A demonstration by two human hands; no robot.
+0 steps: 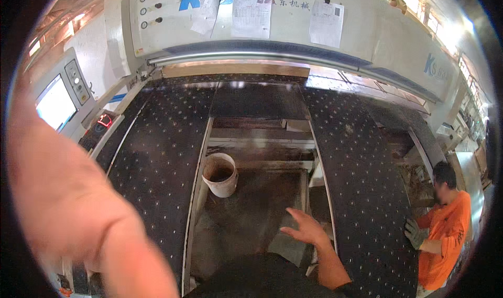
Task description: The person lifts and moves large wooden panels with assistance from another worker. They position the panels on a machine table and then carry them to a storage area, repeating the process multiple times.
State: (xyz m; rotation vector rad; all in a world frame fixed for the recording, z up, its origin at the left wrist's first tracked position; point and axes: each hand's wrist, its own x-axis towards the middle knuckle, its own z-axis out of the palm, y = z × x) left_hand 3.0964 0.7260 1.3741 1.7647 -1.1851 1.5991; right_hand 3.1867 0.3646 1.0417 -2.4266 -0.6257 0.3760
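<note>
The right hand [306, 230] is held open, empty; for the left hand [65, 193], this cannot be told. Beside the inner edge of the left desk [162, 141], the bucket [222, 186], probably stiff and light, is best gripped by its rim.

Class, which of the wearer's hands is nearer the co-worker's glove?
Right. The right hand is left of the glove, across a black table; the left hand, large and blurred, is much farther left.
</note>
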